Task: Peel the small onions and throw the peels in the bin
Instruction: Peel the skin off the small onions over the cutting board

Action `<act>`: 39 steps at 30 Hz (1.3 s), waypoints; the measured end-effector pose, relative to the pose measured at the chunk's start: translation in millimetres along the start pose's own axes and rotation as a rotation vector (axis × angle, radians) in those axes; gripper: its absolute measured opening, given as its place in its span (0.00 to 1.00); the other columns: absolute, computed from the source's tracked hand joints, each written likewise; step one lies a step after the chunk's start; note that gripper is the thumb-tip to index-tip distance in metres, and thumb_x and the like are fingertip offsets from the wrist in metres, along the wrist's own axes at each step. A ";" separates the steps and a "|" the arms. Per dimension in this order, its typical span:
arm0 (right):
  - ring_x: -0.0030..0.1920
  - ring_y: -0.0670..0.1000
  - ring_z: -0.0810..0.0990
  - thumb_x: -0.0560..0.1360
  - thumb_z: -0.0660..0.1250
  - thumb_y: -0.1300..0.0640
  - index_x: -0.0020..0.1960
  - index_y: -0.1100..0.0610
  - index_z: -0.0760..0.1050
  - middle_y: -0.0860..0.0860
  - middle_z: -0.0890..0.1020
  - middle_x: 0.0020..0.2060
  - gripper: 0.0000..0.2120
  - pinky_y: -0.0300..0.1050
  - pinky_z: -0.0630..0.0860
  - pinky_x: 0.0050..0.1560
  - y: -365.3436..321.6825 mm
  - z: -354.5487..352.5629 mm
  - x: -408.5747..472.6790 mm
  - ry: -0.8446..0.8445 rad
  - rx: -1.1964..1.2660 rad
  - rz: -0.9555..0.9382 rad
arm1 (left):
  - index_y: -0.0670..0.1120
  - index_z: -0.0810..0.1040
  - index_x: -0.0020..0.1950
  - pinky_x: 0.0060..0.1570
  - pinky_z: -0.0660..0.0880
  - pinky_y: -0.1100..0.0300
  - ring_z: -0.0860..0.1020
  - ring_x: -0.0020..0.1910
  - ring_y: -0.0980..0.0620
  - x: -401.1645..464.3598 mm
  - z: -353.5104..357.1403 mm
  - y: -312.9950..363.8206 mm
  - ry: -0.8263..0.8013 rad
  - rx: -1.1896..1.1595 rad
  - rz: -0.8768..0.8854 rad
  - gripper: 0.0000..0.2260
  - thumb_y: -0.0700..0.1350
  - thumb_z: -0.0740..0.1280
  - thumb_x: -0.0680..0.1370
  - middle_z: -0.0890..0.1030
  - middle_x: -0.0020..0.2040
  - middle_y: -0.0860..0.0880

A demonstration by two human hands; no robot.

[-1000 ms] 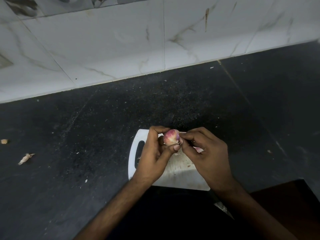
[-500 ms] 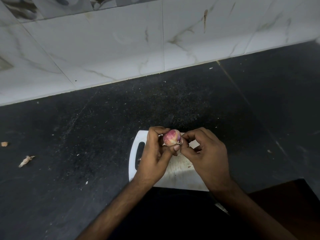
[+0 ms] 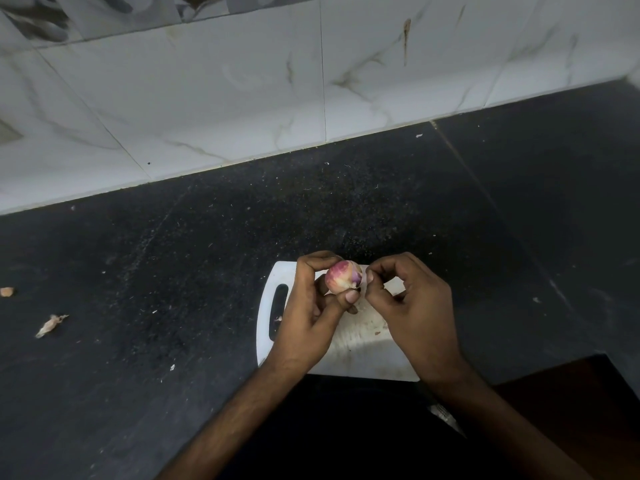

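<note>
A: Status? Your left hand (image 3: 311,306) grips the onion (image 3: 343,281) over the board (image 3: 360,351), near edge of the table (image 3: 173,271).

B: Peeling step. Your right hand (image 3: 412,306) is pinched shut at the onion's right side, probably on loose skin; can't confirm.

A: Next?

B: Strip the rest, then collect scraps, including the peel (image 3: 51,325) far left. No bin in view; you'll need to find it.
</note>
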State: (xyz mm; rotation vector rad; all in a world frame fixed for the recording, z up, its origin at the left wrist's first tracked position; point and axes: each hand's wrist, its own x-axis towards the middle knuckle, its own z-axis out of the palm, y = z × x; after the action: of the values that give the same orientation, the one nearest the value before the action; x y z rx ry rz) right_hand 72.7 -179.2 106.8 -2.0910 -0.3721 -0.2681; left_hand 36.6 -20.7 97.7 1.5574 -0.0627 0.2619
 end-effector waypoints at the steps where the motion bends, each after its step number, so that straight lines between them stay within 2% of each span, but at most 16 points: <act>1: 0.42 0.45 0.81 0.75 0.74 0.63 0.47 0.56 0.81 0.45 0.82 0.41 0.04 0.37 0.76 0.42 0.9 -1.0 0.4 0.007 -0.002 0.025 | 0.39 0.68 0.63 0.41 0.82 0.51 0.81 0.51 0.48 0.2 -0.8 0.3 0.004 -0.005 0.000 0.15 0.34 0.69 0.78 0.75 0.59 0.52; 3: 0.43 0.44 0.81 0.76 0.73 0.64 0.47 0.55 0.81 0.45 0.82 0.42 0.05 0.33 0.75 0.44 3.8 -4.7 2.2 0.032 -0.002 0.063 | 0.41 0.69 0.63 0.42 0.82 0.50 0.82 0.52 0.42 0.0 -2.7 -0.2 0.014 -0.014 -0.018 0.15 0.34 0.69 0.79 0.76 0.59 0.50; 5: 0.44 0.45 0.82 0.80 0.70 0.59 0.49 0.54 0.81 0.44 0.83 0.43 0.02 0.39 0.78 0.44 5.0 -9.5 3.1 0.039 0.042 0.067 | 0.41 0.70 0.63 0.43 0.82 0.50 0.82 0.51 0.39 -0.6 -3.4 -0.2 0.025 -0.027 -0.042 0.15 0.34 0.68 0.79 0.78 0.58 0.48; 7: 0.47 0.46 0.84 0.82 0.66 0.50 0.53 0.54 0.82 0.43 0.82 0.47 0.09 0.43 0.81 0.41 1.3 -11.3 2.5 -0.016 0.105 0.049 | 0.39 0.70 0.63 0.43 0.81 0.50 0.83 0.51 0.42 -1.0 -2.5 0.1 0.023 -0.051 -0.058 0.14 0.34 0.68 0.79 0.79 0.57 0.48; 9: 0.51 0.46 0.83 0.80 0.67 0.45 0.56 0.53 0.82 0.42 0.82 0.50 0.13 0.40 0.80 0.40 -5.3 -9.1 0.6 -0.088 0.114 0.020 | 0.38 0.70 0.62 0.44 0.81 0.50 0.83 0.51 0.46 -1.5 -1.0 0.8 0.009 -0.073 -0.067 0.14 0.34 0.68 0.79 0.80 0.56 0.48; 14: 0.47 0.47 0.82 0.78 0.72 0.52 0.48 0.55 0.82 0.43 0.80 0.46 0.06 0.39 0.76 0.36 -11.6 -3.1 -0.4 -0.006 0.121 -0.044 | 0.34 0.68 0.62 0.44 0.80 0.55 0.83 0.48 0.48 -3.3 2.6 6.3 -0.032 -0.220 -0.121 0.14 0.33 0.67 0.79 0.80 0.57 0.43; 18: 0.44 0.46 0.80 0.80 0.68 0.52 0.46 0.56 0.80 0.45 0.79 0.44 0.08 0.35 0.72 0.37 -12.9 -4.6 1.1 0.032 0.054 -0.095 | 0.32 0.66 0.62 0.45 0.82 0.54 0.83 0.50 0.50 -2.1 2.2 10.4 -0.065 -0.259 -0.104 0.15 0.30 0.66 0.78 0.81 0.56 0.49; 21: 0.44 0.47 0.80 0.81 0.65 0.52 0.48 0.55 0.77 0.44 0.79 0.44 0.07 0.38 0.72 0.38 -11.7 -0.6 1.5 0.045 -0.006 -0.073 | 0.32 0.66 0.62 0.47 0.82 0.55 0.83 0.51 0.51 -3.1 1.6 10.3 -0.062 -0.273 -0.104 0.15 0.29 0.66 0.77 0.81 0.57 0.49; 25: 0.45 0.48 0.81 0.82 0.63 0.49 0.50 0.55 0.77 0.46 0.80 0.44 0.10 0.48 0.78 0.40 -4.7 -2.7 4.1 0.081 -0.005 0.000 | 0.36 0.68 0.61 0.49 0.81 0.54 0.83 0.53 0.48 -4.1 1.2 11.0 -0.095 -0.284 -0.101 0.15 0.27 0.66 0.76 0.79 0.60 0.48; 28: 0.45 0.46 0.80 0.82 0.65 0.49 0.49 0.55 0.78 0.45 0.80 0.44 0.10 0.47 0.78 0.44 2.8 -6.2 6.1 0.090 -0.005 0.057 | 0.35 0.68 0.64 0.52 0.81 0.51 0.82 0.57 0.39 -3.5 1.1 14.1 -0.088 -0.303 -0.111 0.16 0.29 0.65 0.78 0.77 0.63 0.41; 30: 0.45 0.45 0.81 0.81 0.67 0.52 0.49 0.54 0.79 0.44 0.81 0.44 0.06 0.46 0.79 0.44 7.8 -6.9 5.6 0.065 -0.008 0.117 | 0.34 0.68 0.66 0.55 0.80 0.50 0.81 0.60 0.37 -3.2 0.9 16.2 -0.075 -0.298 -0.118 0.16 0.30 0.65 0.79 0.77 0.64 0.41; 33: 0.47 0.44 0.81 0.81 0.69 0.56 0.52 0.51 0.81 0.45 0.83 0.47 0.03 0.49 0.81 0.47 20.6 -4.8 2.8 -0.105 -0.079 0.189 | 0.35 0.67 0.68 0.61 0.78 0.48 0.81 0.62 0.48 -3.8 0.2 15.8 -0.053 -0.266 -0.133 0.17 0.31 0.63 0.79 0.78 0.63 0.48; 36: 0.54 0.45 0.82 0.81 0.67 0.60 0.61 0.51 0.82 0.46 0.84 0.55 0.11 0.50 0.81 0.56 26.4 0.2 -2.9 -0.282 -0.115 0.181 | 0.39 0.68 0.67 0.63 0.77 0.45 0.79 0.64 0.46 -4.1 0.8 13.5 -0.027 -0.269 -0.170 0.17 0.33 0.65 0.80 0.76 0.65 0.42; 37: 0.55 0.43 0.82 0.82 0.67 0.60 0.63 0.51 0.82 0.46 0.84 0.56 0.12 0.47 0.81 0.57 23.2 0.2 -4.4 -0.280 -0.095 0.164 | 0.40 0.68 0.66 0.62 0.77 0.45 0.80 0.63 0.47 -3.7 1.4 13.7 -0.014 -0.277 -0.181 0.16 0.33 0.66 0.79 0.76 0.64 0.42; 39: 0.52 0.42 0.82 0.82 0.67 0.57 0.62 0.50 0.82 0.43 0.83 0.54 0.10 0.38 0.79 0.50 10.6 -3.6 -4.9 -0.172 -0.030 0.121 | 0.41 0.69 0.63 0.61 0.78 0.45 0.81 0.59 0.49 -3.4 2.3 14.6 0.009 -0.290 -0.194 0.16 0.34 0.68 0.78 0.79 0.62 0.45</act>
State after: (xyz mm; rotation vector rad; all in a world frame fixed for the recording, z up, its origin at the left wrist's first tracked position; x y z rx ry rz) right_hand 71.9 -188.2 98.7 -2.1634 -0.3434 -0.0225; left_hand 30.6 -23.5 111.3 1.2633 0.0554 0.1004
